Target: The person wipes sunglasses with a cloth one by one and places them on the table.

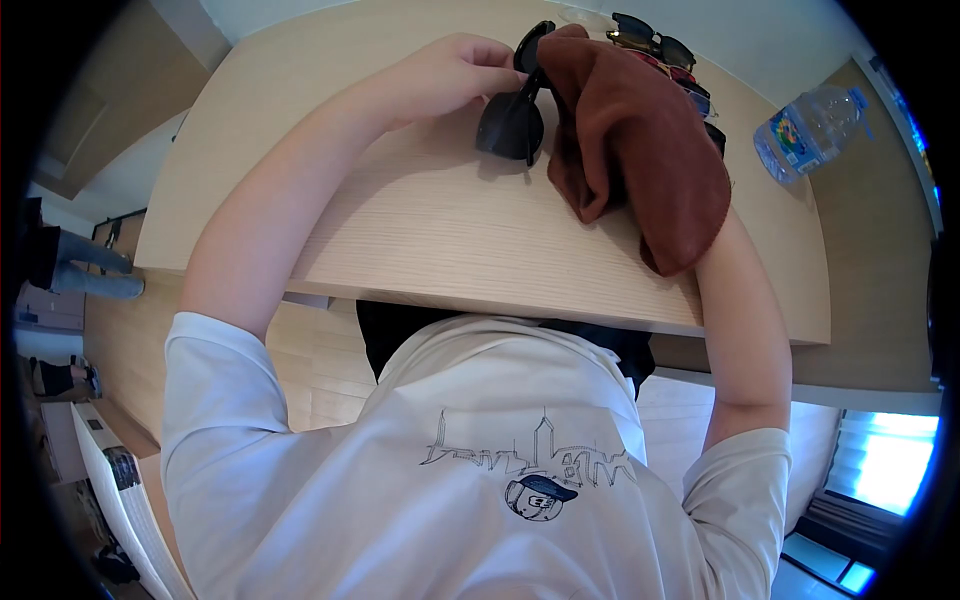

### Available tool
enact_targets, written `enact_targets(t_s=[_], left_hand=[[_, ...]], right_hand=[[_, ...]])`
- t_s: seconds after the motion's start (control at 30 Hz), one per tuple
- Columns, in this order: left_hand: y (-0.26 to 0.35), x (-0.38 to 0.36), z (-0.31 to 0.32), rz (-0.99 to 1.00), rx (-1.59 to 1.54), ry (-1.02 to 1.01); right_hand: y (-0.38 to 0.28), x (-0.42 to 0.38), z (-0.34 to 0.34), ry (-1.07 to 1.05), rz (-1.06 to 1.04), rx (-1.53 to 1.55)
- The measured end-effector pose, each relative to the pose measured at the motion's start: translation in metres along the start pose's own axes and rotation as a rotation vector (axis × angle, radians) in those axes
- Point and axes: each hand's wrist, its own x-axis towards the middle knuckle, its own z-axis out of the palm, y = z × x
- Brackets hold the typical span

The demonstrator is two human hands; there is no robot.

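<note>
My left hand (468, 76) pinches a pair of black sunglasses (512, 125) near the middle of the frame, thumb and fingers closed on it. The sunglasses are held up on edge over the table, dark lenses one above the other in view. A brown cloth (650, 150) drapes over my right hand and meets the right side of the sunglasses. Only my right forearm (745, 310) shows below the cloth; the fingers are hidden, so their grip cannot be made out.
Several more pairs of glasses (652, 42) lie in a row behind the cloth, partly covered. A clear plastic bottle (808, 130) with a blue cap is at the right of the wooden table (430, 230). Another person's legs (95, 265) are at far left.
</note>
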Motion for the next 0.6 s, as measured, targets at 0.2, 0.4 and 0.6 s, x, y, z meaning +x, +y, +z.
enact_targets(t_s=[0.2, 0.4, 0.6], left_hand=[[-0.009, 0.007, 0.000, -0.026, -0.016, 0.030], [0.003, 0.001, 0.007, -0.046, -0.021, 0.081], [0.011, -0.003, 0.008, 0.073, -0.165, 0.028]], right_hand=[[-0.023, 0.000, 0.010, 0.040, -0.163, -0.422], [-0.022, 0.001, 0.012, 0.120, -0.407, -0.874], [-0.026, 0.014, 0.008, 0.052, -0.305, -0.660]])
